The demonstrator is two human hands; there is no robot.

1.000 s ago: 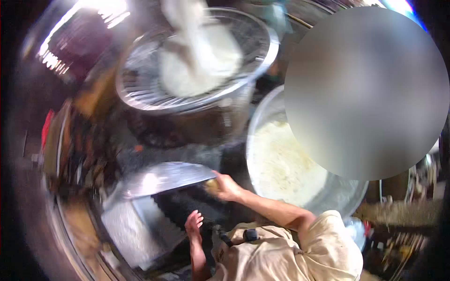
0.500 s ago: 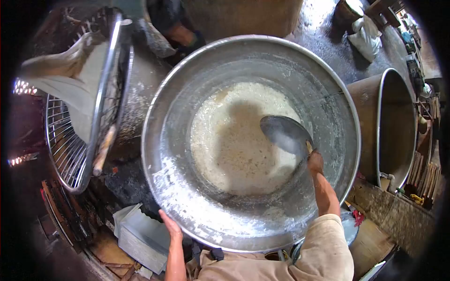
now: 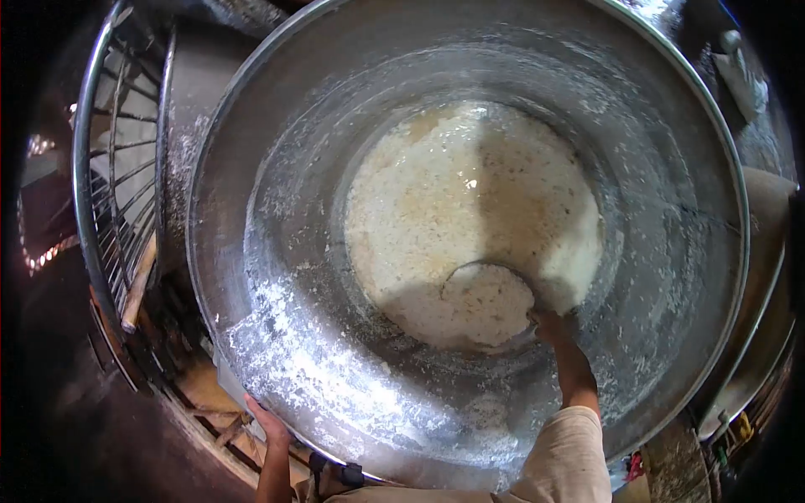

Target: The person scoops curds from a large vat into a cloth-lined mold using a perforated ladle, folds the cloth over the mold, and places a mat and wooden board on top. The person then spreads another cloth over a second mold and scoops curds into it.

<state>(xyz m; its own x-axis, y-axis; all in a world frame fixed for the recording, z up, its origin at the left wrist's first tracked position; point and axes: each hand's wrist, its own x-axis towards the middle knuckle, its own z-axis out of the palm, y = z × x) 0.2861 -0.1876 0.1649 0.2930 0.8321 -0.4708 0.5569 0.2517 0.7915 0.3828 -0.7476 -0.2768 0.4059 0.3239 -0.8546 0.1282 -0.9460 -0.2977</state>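
Note:
A wide metal vat (image 3: 277,277) holds whitish, lumpy liquid (image 3: 419,193) in its bottom. My right hand (image 3: 553,325) reaches deep into the vat and is closed around the short handle of a large round scoop (image 3: 532,303). The scoop's bowl lies low in the liquid near its front edge and is filled with the same pale, lumpy stuff (image 3: 489,300). At the vat's front left, my left hand (image 3: 270,423) rests against the rim with its fingers stretched out. Nothing shows in that hand.
Left of the vat stands a barred metal basket (image 3: 117,184) with a wooden stick (image 3: 139,285) by it. Another metal container (image 3: 767,277) is close on the right. A pale bag (image 3: 742,80) lies at the far right.
The view has come closer over the vat. My right hand has lowered the scoop, which was above the liquid with its bowl tilted, into the liquid, and it has filled. My left hand stays at the rim.

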